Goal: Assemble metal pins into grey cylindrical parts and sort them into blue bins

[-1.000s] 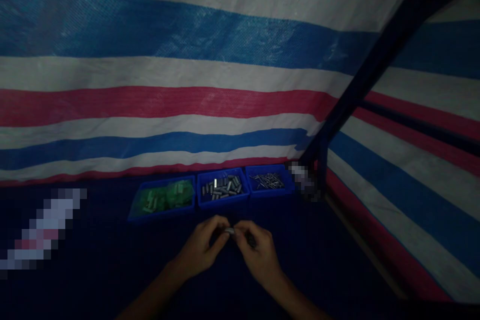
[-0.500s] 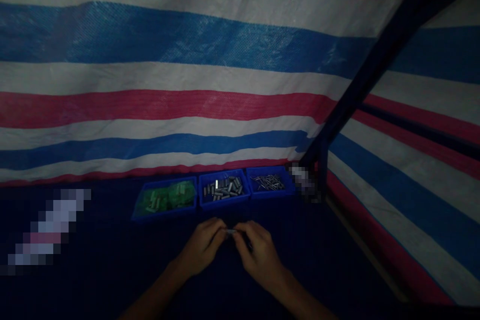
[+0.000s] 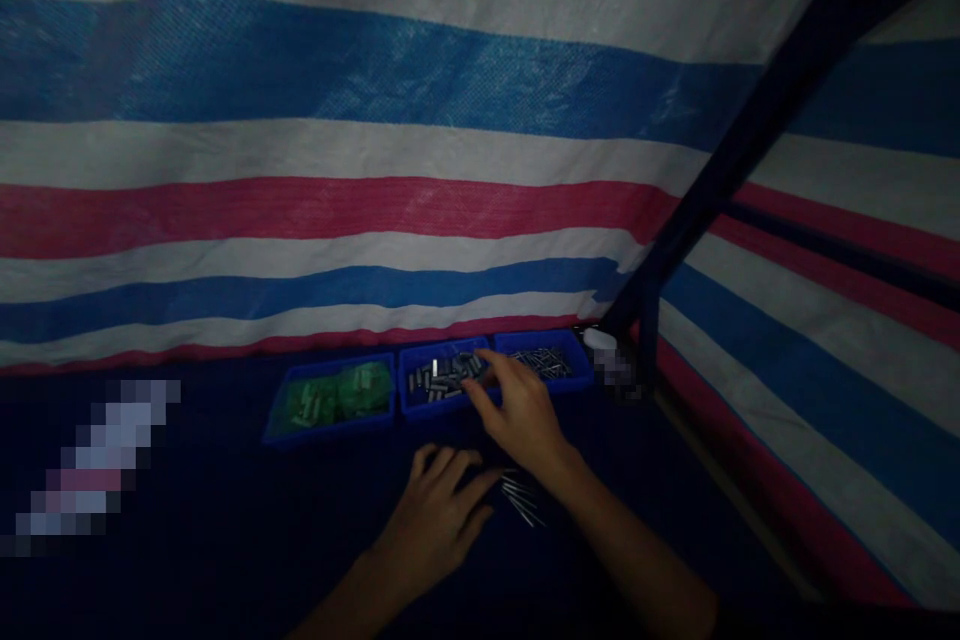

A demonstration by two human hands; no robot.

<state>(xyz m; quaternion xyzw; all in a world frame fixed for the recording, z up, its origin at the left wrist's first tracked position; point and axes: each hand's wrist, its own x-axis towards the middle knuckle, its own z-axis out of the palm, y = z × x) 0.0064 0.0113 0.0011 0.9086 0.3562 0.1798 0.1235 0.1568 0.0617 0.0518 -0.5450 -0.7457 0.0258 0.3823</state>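
Observation:
My right hand [image 3: 523, 412] reaches over the right end of the middle blue bin [image 3: 433, 410], thumb and forefinger apart. Short silvery metal cylinders [image 3: 448, 375] fill this bin, close to those fingertips. Lower down, over the dark blue table, my left hand [image 3: 439, 512] has its fingers spread and bent, with nothing visible in them. Its forefinger tip comes close to several thin metal pins [image 3: 520, 498] lying in a loose bunch; whether it touches them I cannot tell.
To the left, a blue bin holds green plastic film [image 3: 341, 393] with small metal parts. The right blue bin [image 3: 577, 375] contains thin metal pins. A white object [image 3: 600, 339] sits by the dark frame post [image 3: 646, 335]. Striped sheeting [image 3: 337, 210] hangs behind.
Both hands were together on a small metal piece. They have parted: the right has moved up to the middle bin, and the left has opened. The pin bunch on the table now shows.

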